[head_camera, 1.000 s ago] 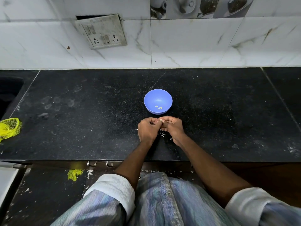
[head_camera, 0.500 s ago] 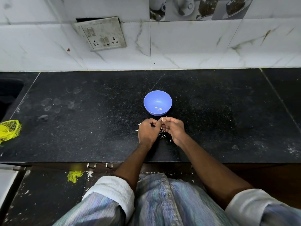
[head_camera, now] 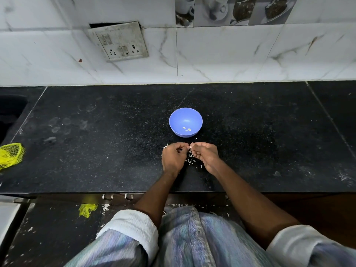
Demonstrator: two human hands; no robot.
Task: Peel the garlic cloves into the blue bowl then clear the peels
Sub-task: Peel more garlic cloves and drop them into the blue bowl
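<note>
1. Both hands work close together just in front of the small round blue plastic bowl (head_camera: 185, 121), low over the black speckled stone table (head_camera: 96, 151).
2. The left hand (head_camera: 173, 158) has its fingers curled inward, fingertips meeting those of the other hand; it seems to hold something small, though what lies in the palm is hidden.
3. The right hand (head_camera: 205, 155) is likewise curled, thumb and fingertips pinching toward the left hand.
4. A small pale garlic clove (head_camera: 190, 146) shows where the fingertips of the two hands meet, so both hands appear to be pinching it; whether skin is on it is too small to tell.
5. Done so far, as I judge it: a few pale peeled garlic cloves (head_camera: 186, 128) lie at the bottom of the blue bowl, only three or so pieces, so the peeling is under way but the bowl is nearly bare.
6. Thin white papery garlic peels (head_camera: 190, 159) are scattered on the table between and just below the hands, with a few stray flakes near the bowl's base and to the left of the left hand.
7. Left to do: finish the clove in hand, drop it in the bowl, peel any cloves hidden in the left hand, then gather the peels. None of the clearing looks begun.
8. A crumpled yellow mesh net bag (head_camera: 10, 155) sits at the far left edge of the table, well apart from the work.
</note>
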